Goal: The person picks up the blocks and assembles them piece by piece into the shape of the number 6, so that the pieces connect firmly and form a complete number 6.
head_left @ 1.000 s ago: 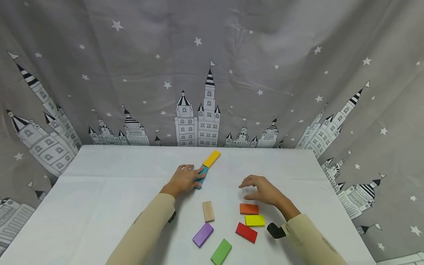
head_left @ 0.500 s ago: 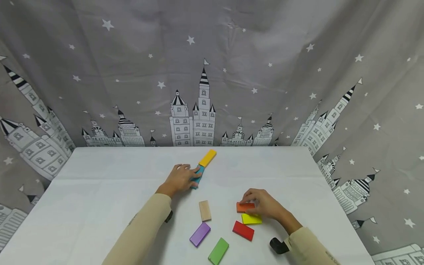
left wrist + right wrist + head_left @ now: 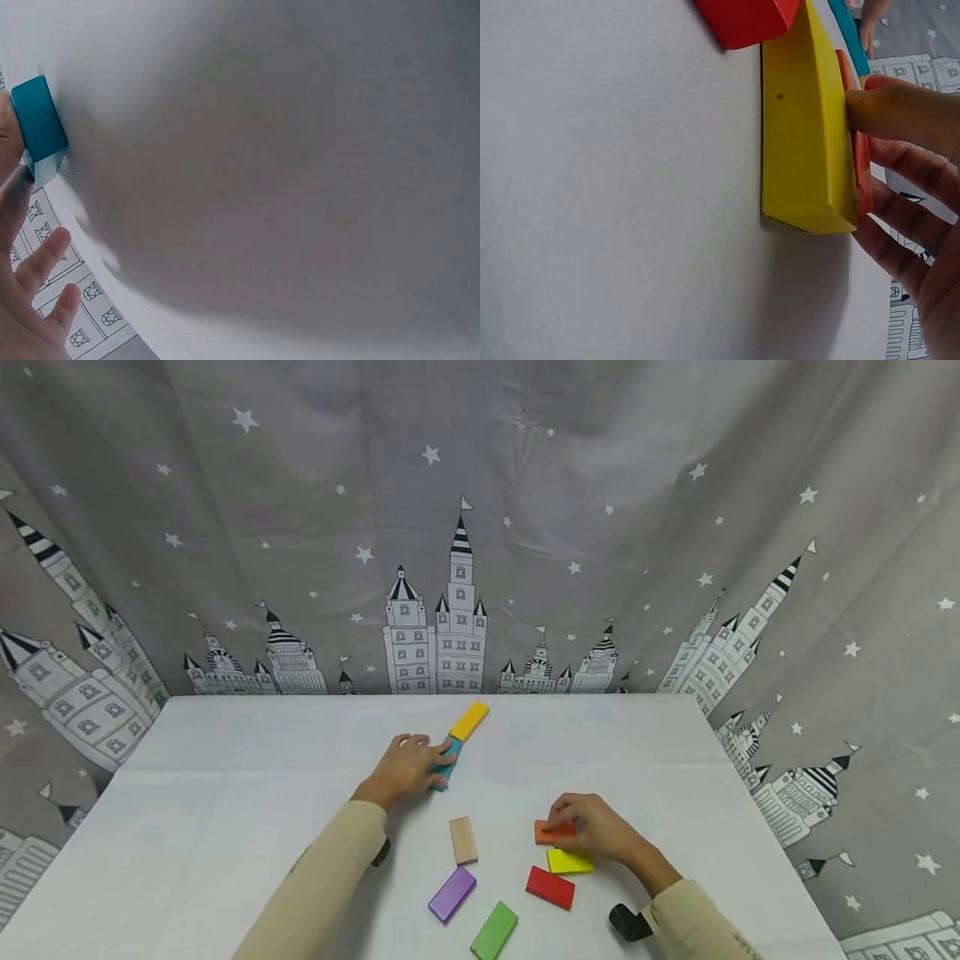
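My left hand (image 3: 408, 766) pinches a teal block (image 3: 447, 768) between thumb and index finger, the other fingers spread. In the left wrist view one end of the teal block (image 3: 40, 116) shows beside the fingers. The block lies end to end with an orange-yellow block (image 3: 469, 721) on the white table. On the right, my right hand (image 3: 596, 828) pinches an orange block (image 3: 547, 833), thumb on the near side and fingers on the far side. Close in front of it lies a yellow block (image 3: 570, 861), which partly hides the orange block (image 3: 862, 172) in the right wrist view.
Nearer me on the white table (image 3: 262, 777) lie a red block (image 3: 551, 887), a green block (image 3: 494, 931), a purple block (image 3: 452, 894) and a plain wood block (image 3: 463, 841). Behind the table hangs a grey curtain (image 3: 337, 527) printed with castles and stars.
My right hand has come down toward me onto the orange block and now grips it. The left hand stays on the teal block. The whole head view has shifted slightly.
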Demonstrator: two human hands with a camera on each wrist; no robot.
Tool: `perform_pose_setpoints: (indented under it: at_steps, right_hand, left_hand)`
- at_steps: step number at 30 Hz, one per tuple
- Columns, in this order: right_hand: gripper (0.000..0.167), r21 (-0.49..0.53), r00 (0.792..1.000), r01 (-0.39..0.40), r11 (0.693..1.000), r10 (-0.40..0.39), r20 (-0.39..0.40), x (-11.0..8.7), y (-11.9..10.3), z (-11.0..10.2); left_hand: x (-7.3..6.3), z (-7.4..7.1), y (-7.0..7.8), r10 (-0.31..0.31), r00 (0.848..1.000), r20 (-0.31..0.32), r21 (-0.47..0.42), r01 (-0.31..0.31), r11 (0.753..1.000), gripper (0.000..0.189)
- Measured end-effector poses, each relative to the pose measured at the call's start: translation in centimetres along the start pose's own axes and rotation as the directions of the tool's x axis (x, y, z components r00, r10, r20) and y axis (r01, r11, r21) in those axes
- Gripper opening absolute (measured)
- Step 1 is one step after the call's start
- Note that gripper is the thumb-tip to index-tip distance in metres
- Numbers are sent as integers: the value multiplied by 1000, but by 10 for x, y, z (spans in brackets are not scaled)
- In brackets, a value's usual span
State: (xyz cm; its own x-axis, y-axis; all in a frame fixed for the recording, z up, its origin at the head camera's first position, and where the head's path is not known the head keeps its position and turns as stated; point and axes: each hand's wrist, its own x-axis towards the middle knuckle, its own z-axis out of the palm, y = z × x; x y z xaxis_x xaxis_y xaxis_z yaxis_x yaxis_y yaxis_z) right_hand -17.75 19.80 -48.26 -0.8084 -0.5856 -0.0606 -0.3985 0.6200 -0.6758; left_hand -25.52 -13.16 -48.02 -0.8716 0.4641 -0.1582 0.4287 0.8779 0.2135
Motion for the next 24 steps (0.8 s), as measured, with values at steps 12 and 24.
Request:
perform_pose_setpoints:
  at_steps: [12, 24]
  right_hand:
    - [20, -51, 1000, -28, 998, 28, -12, -1, -1, 1]
    - [24, -139, 999, 26, 990, -22, 30, 16, -8, 1]
  left_hand:
    - [-3, -4, 2, -12, 1000, 18, -16, 12, 1000, 57]
    - [-3, -2, -1, -1, 1000, 8, -7, 1, 1000, 58]
